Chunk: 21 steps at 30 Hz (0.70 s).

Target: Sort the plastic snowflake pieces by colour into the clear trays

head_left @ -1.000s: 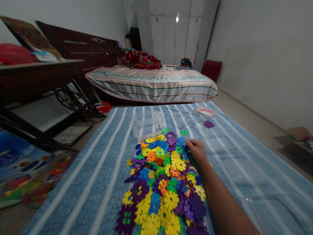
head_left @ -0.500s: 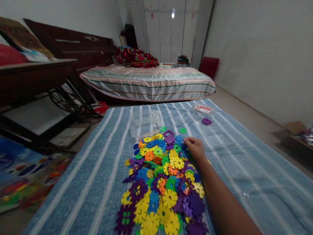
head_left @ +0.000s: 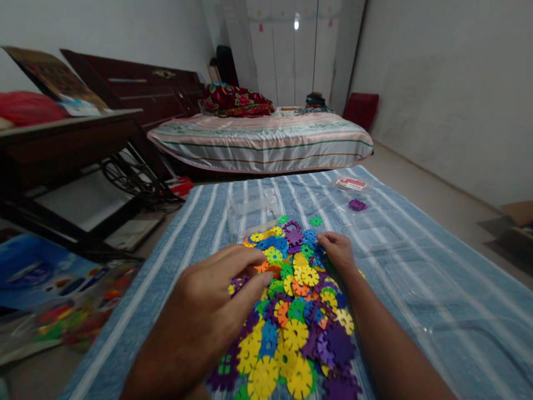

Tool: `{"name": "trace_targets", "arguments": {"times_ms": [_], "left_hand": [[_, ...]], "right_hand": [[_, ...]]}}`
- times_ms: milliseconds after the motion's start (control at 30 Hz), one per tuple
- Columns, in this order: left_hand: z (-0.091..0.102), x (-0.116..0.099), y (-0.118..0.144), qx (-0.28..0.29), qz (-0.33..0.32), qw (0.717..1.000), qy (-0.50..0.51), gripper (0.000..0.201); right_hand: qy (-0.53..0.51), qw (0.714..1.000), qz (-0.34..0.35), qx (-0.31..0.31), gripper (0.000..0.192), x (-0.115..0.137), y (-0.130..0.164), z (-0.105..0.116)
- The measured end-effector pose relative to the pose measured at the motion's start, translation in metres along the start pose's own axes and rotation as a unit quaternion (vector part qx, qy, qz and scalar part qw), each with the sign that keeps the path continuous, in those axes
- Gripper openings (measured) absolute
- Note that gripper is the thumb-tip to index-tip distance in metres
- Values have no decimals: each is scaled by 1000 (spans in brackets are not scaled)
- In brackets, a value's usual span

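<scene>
Both hands on the disc pile (head_left: pixel 287 311) mid-blanket (head_left: pixel 416 266): left hand (head_left: pixel 204 316) flat, fingers together, over its near-left edge, right hand (head_left: pixel 339 253) curled at its far-right edge, grip unclear; best lift single discs from the edges.

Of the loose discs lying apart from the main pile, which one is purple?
The purple disc at the far right, near the red-and-white packet. The other stray discs, two green ones just past the pile, lie closer in.
</scene>
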State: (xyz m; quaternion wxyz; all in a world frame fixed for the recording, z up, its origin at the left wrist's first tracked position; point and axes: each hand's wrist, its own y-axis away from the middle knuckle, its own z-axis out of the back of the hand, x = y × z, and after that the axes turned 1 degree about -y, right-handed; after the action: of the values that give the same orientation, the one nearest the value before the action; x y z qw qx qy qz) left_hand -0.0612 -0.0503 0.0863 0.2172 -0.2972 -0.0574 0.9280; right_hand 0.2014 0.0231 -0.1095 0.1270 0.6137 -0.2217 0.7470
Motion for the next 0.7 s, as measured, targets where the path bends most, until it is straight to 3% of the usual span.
{"name": "trace_targets", "arguments": {"times_ms": [100,233,367,700], "left_hand": [[-23,-7,-35,107,17,994,0,13],[-56,17,-56,186,40,981,-31,6],[-69,41,-62,196,59,978,-35,9],[-70,70,-62,212,110,971,-3,11]], "right_hand": [[1,1000,4,0,38,1,0,0],[-1,1000,3,-4,40,2,0,-1],[-7,1000,-3,0,40,2,0,-1],[14,1000,-2,1,46,0,-1,1]]}}
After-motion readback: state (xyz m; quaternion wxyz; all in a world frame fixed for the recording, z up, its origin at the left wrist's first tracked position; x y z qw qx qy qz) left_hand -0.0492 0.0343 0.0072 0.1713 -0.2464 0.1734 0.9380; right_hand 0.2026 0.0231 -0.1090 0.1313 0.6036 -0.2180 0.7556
